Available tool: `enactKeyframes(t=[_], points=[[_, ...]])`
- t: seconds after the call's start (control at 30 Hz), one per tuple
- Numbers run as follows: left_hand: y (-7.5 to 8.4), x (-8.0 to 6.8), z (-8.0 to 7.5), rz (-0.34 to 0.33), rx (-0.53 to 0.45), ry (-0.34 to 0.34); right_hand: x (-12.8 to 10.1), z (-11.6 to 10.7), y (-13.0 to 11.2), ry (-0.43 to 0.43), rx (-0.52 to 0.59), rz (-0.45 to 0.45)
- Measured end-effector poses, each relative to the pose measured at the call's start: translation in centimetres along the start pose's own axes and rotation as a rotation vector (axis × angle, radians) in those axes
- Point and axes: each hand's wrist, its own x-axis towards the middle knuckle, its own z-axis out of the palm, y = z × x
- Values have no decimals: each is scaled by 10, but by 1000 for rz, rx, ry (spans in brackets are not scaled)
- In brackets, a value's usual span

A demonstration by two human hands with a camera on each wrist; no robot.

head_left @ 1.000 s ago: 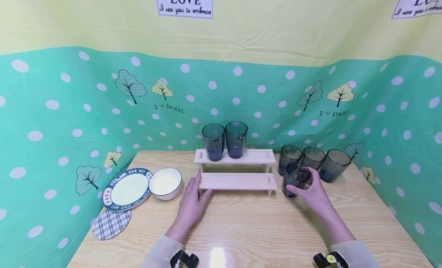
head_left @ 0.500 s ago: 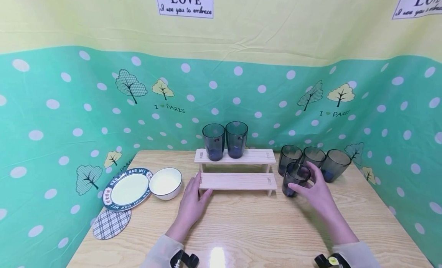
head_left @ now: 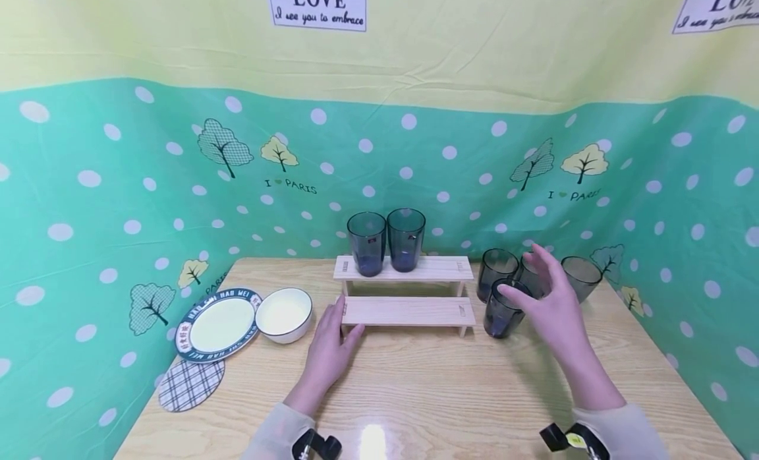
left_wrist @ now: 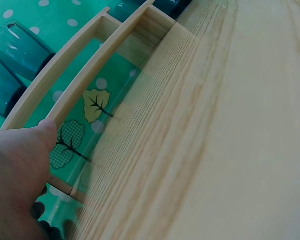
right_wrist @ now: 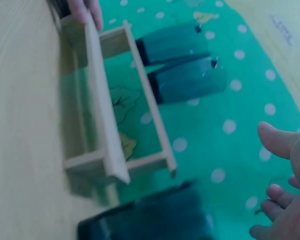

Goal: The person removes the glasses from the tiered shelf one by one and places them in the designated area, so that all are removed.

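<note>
In the head view my left hand (head_left: 329, 345) rests at the left end of a two-tier wooden rack (head_left: 409, 312), thumb along the lower board's front edge. The left wrist view shows that thumb (left_wrist: 49, 131) against the board; the other fingers are mostly hidden there. My right hand (head_left: 551, 308) hovers with fingers spread over the right side of a dark tinted glass (head_left: 501, 318), which stands upright right of the rack. In the right wrist view nothing lies between its thumb and fingers. Two similar glasses (head_left: 367, 246) stand upright on the rack's upper board.
Behind the nearest glass stand more dark glasses (head_left: 495, 269), partly hidden by my right hand. To the left are a white bowl (head_left: 284, 315), a blue-rimmed plate (head_left: 222, 325) and a checked round mat (head_left: 191, 385). A green dotted cloth (head_left: 415, 157) hangs behind the wooden table (head_left: 415, 394).
My right hand has let go of the nearest glass, spread its fingers and lifted up and away from it. The glass stays beside the rack. My left hand has not moved.
</note>
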Motion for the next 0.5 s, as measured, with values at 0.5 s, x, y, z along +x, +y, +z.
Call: enactKeyframes(t=[0.5], points=[[1, -1, 2, 14, 6, 26, 32, 52, -45, -148, 114, -132]])
